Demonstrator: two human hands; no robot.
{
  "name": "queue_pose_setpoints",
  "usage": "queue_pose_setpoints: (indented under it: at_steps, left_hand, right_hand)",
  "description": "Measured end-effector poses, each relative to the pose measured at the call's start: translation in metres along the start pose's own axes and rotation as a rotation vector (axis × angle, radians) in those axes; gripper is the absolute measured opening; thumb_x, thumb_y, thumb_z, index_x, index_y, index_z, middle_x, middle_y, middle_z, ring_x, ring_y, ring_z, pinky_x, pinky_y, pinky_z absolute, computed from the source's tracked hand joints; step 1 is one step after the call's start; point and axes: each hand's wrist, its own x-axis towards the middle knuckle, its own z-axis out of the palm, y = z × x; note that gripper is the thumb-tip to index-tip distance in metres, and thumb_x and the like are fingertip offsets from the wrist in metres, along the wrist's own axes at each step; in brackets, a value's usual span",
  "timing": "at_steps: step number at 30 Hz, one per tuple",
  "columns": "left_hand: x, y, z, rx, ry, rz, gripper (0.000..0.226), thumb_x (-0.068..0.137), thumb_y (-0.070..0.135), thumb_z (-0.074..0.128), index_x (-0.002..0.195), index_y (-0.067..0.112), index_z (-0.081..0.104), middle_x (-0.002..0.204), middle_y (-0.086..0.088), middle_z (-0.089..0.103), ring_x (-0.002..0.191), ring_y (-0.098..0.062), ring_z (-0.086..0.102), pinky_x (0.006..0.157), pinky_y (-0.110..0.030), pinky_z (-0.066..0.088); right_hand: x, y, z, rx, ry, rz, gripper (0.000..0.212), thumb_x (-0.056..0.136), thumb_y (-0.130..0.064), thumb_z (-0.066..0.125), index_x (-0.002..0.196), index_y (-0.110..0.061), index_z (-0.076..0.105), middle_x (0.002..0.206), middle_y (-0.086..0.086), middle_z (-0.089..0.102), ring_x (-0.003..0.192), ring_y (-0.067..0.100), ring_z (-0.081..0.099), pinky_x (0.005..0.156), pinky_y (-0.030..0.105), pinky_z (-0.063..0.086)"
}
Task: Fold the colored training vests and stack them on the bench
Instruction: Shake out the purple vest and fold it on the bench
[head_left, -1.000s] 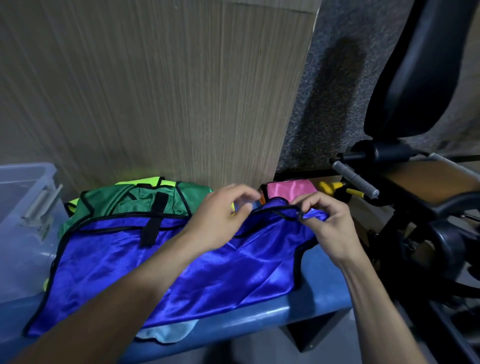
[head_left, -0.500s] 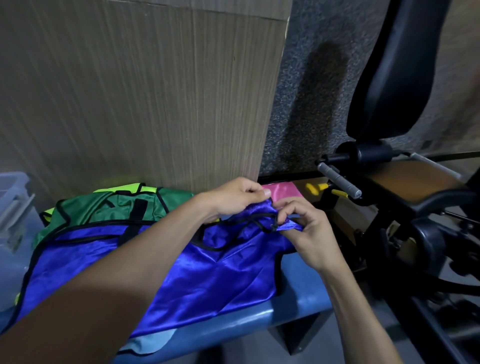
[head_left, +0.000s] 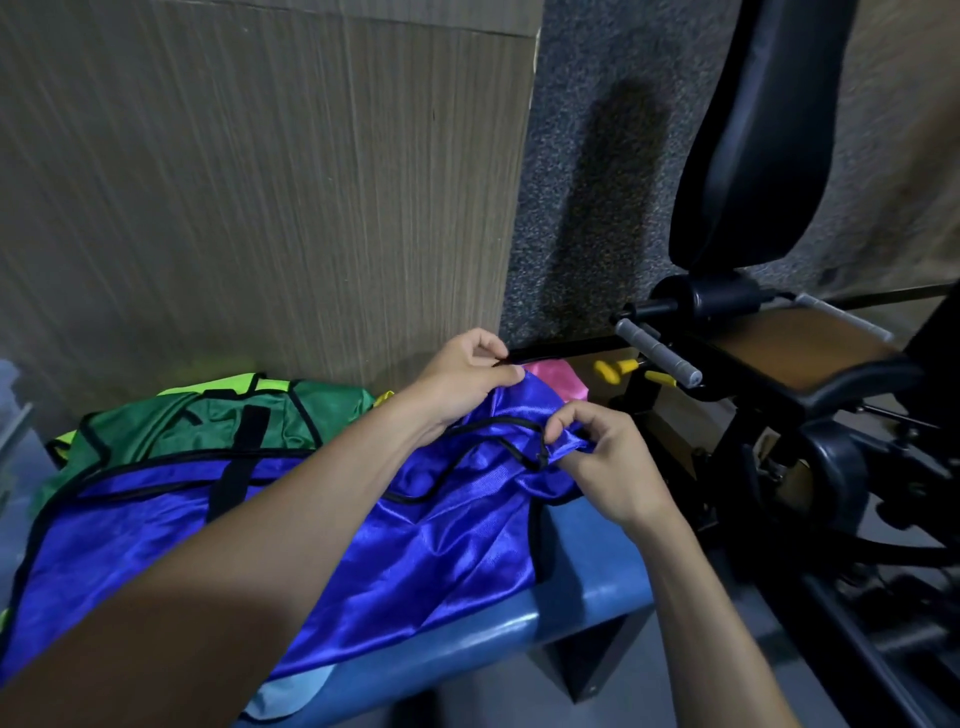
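Note:
A shiny blue vest (head_left: 441, 551) with black trim lies spread over the blue bench (head_left: 587, 587). My left hand (head_left: 462, 379) pinches its far right shoulder edge and lifts it off the bench. My right hand (head_left: 602, 462) pinches the near shoulder strap a little lower. Behind the blue vest lie a green vest (head_left: 208, 421) and a neon yellow vest (head_left: 234, 384) against the wall. A pink vest (head_left: 558, 376) peeks out past my left hand. A light blue cloth (head_left: 285, 696) shows under the blue vest at the front edge.
A wood-grain panel (head_left: 260, 182) rises right behind the bench. A black gym machine (head_left: 779, 389) with a padded backrest and a grey handle stands close on the right. A translucent plastic bin (head_left: 10, 415) sits at the far left edge.
Both hands have gathered the vest's right end and drawn the shoulder straps closer together, bunching the fabric. My left hand has lifted its edge higher. The view has shifted right.

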Motion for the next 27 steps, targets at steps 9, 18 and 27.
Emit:
queue_pose_setpoints:
  at_steps: [9, 18, 27]
  left_hand:
    - [-0.003, 0.004, 0.006, -0.064, -0.091, 0.05, 0.008, 0.09, 0.008, 0.073, 0.094, 0.013, 0.078, 0.1, -0.017, 0.076, 0.088, -0.011, 0.069, 0.076, -0.013, 0.051]
    - [-0.006, 0.0, 0.001, -0.03, -0.191, -0.205, 0.025, 0.095, 0.028, 0.07, 0.106, 0.006, 0.074, 0.095, -0.012, 0.074, 0.085, -0.017, 0.066, 0.08, -0.028, 0.052]
    - [-0.002, 0.014, 0.009, -0.084, -0.189, -0.002, 0.026, 0.078, 0.011, 0.083, 0.102, 0.02, 0.077, 0.093, -0.014, 0.07, 0.079, -0.015, 0.068, 0.084, -0.029, 0.055]
  right_hand:
    - [-0.006, -0.007, -0.011, -0.122, -0.07, 0.022, 0.023, 0.077, 0.001, 0.07, 0.08, -0.021, 0.068, 0.084, -0.003, 0.071, 0.082, 0.024, 0.065, 0.072, 0.039, 0.048]
    - [-0.012, -0.017, -0.011, -0.349, 0.057, -0.113, 0.044, 0.067, 0.02, 0.057, 0.067, -0.023, 0.066, 0.072, -0.009, 0.068, 0.063, 0.014, 0.062, 0.058, 0.025, 0.046]
    - [-0.02, -0.016, -0.023, -0.284, 0.041, -0.041, 0.028, 0.08, 0.001, 0.069, 0.079, -0.027, 0.071, 0.085, -0.008, 0.072, 0.068, 0.031, 0.067, 0.063, 0.05, 0.056]
